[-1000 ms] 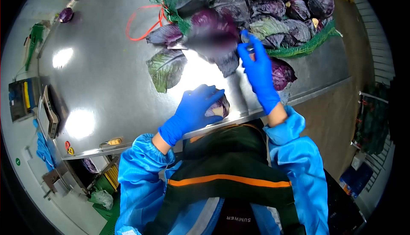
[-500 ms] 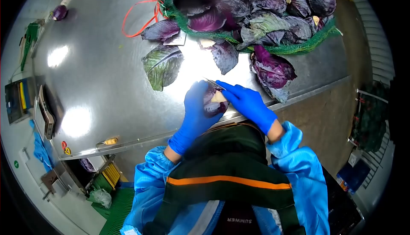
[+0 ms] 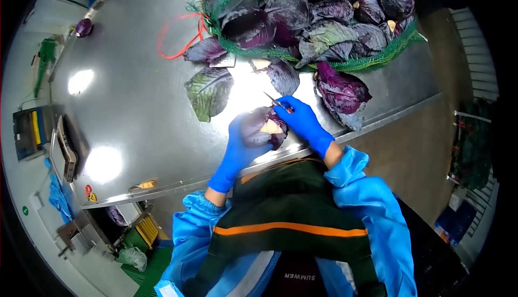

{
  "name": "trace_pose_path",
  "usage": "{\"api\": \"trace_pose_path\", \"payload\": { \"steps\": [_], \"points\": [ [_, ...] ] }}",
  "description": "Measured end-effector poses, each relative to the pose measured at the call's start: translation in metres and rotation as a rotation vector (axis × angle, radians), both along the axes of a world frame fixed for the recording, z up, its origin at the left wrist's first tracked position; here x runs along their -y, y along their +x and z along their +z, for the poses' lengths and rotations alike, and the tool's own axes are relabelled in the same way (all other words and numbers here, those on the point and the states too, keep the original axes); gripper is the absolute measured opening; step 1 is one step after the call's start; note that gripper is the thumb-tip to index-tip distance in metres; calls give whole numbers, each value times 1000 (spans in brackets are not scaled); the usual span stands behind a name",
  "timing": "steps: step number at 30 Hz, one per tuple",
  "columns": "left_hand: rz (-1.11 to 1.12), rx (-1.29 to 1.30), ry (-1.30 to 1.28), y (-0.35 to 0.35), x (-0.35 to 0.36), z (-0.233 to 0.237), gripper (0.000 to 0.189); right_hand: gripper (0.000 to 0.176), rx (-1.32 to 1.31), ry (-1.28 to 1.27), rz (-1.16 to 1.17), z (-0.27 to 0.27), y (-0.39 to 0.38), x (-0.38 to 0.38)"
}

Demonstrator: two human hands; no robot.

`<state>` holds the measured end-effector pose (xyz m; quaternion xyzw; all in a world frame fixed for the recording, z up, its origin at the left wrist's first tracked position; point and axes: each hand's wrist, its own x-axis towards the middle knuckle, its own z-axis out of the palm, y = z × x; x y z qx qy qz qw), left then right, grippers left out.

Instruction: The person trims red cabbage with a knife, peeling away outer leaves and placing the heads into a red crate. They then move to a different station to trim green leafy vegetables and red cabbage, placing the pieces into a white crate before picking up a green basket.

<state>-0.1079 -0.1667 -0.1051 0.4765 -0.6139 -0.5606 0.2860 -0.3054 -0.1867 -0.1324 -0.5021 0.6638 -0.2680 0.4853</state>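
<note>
Head view: I locate the task area at the near edge of a brushed, reflective steel table [image 3: 135, 119]. A round purple cabbage with a pale cut stem [image 3: 263, 128] sits just above that edge, stem face turned up and toward the right.

Left hand [image 3: 241, 147], in a blue glove: fingers wrap around the left and lower sides of the round cabbage; motion blur softens their outline. Right hand [image 3: 306, 121], also blue-gloved: fingers are curled together, pinching a small knife with a red-and-dark handle [image 3: 280, 104]. I read the blade as directed up and to the left, beyond the top of the round cabbage. I cannot tell whether the right fingers touch the leaves.

Surroundings, right side: a purple cabbage with loose outer leaves [image 3: 345, 94] lies on the steel, near the right hand. Above it, a green mesh bag [image 3: 388, 58] lies open, holding many dark purple heads.

Surroundings, left side: I register a broad green-and-purple leaf [image 3: 209, 92] lying flat, a looped red cord [image 3: 168, 38] beside the bag, and a yellow-handled tool [image 3: 147, 184] near the table's front edge. One small purple cabbage [image 3: 83, 27] sits at the far left.
</note>
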Motion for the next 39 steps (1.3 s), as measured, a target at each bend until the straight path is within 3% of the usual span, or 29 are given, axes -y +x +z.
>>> {"api": "trace_pose_path", "payload": {
  "steps": [2,5,6,8,9,12,14,15,16,18,19,20,23,24,26,27,30,31,32,34,35,37,39],
  "points": [
    [79,-222,256,5,4,-2,89,28,-195,-121,93,9,-3,1],
    [212,-540,448,30,-10,-25,81,29,-231,-131,-43,51,-31,16],
    [322,-674,584,22,-9,14,80,28,-201,-158,-138,46,-48,27],
    [401,-781,511,14,-4,41,84,25,-204,-190,-228,42,-66,39],
    [380,-687,343,13,4,49,86,28,-164,-234,-287,42,-67,45],
    [360,-444,-76,2,30,64,90,34,258,-235,-422,88,-36,37],
    [362,-305,-246,0,37,74,90,42,439,22,-242,145,-10,23],
    [340,-370,-293,1,38,71,87,38,420,-282,-149,131,6,17],
    [382,-414,-185,2,39,65,84,30,345,-298,-166,129,13,16],
    [482,-504,33,1,38,60,80,24,507,-150,-225,131,2,25],
    [487,-928,353,1,36,67,77,22,346,-77,-234,124,-10,32],
    [467,-1345,675,2,34,78,75,25,398,-80,-282,107,-21,40],
    [139,-1532,908,4,45,64,75,43,442,92,-173,126,-19,46],
    [61,-1451,909,13,54,54,73,50,706,164,-71,137,-14,44],
    [-71,-1308,927,23,52,38,73,54,703,227,-42,150,-7,32],
    [316,-981,965,12,54,64,71,54,608,156,-36,146,-5,29],
    [231,-744,714,2,47,84,70,49,518,-83,-92,114,6,8],
    [318,-684,631,6,39,50,67,49,410,-192,-63,98,13,0],
    [286,-529,495,3,31,61,69,48,421,-207,-49,95,14,-3],
    [332,-633,380,1,23,36,81,49,381,-282,-8,95,7,-5],
    [288,-472,149,4,20,25,87,47,237,-372,-1,105,8,-6],
    [215,-193,-194,-5,23,58,100,44,-65,-560,22,131,9,0],
    [189,-69,-419,-7,27,66,108,38,-128,-596,8,128,5,-2]
  ]
}}
